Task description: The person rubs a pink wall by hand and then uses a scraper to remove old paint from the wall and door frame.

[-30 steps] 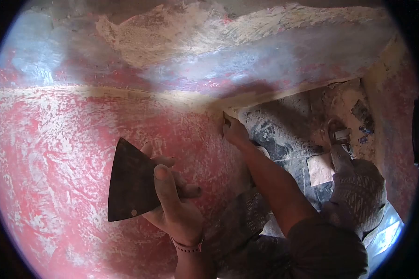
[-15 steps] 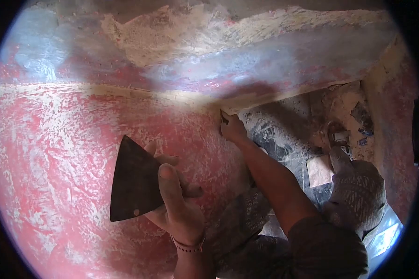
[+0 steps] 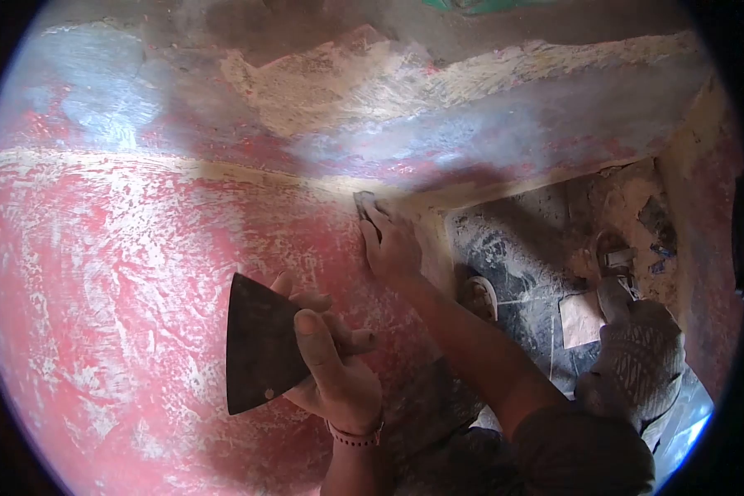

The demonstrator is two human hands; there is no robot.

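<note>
My left hand (image 3: 332,368) grips a dark triangular scraper blade (image 3: 260,343), thumb on top, held flat in front of the red, white-streaked wall (image 3: 99,289). My right hand (image 3: 391,245) reaches farther up and presses a small grey pad (image 3: 364,201) with its fingertips against the wall, at the pale seam (image 3: 248,174) where the red surface meets the ledge above. The two hands are apart, the right one above and to the right of the scraper.
A dusty floor (image 3: 521,248) with plaster debris lies at the right, with a pale sheet of paper (image 3: 580,318) on it. My sandalled feet (image 3: 479,298) (image 3: 616,258) and patterned trouser knee (image 3: 641,364) are below. A second red wall (image 3: 711,248) closes the right side.
My right hand has slid left along the seam with the pad under its fingers. My left hand with the scraper has shifted slightly right and down.
</note>
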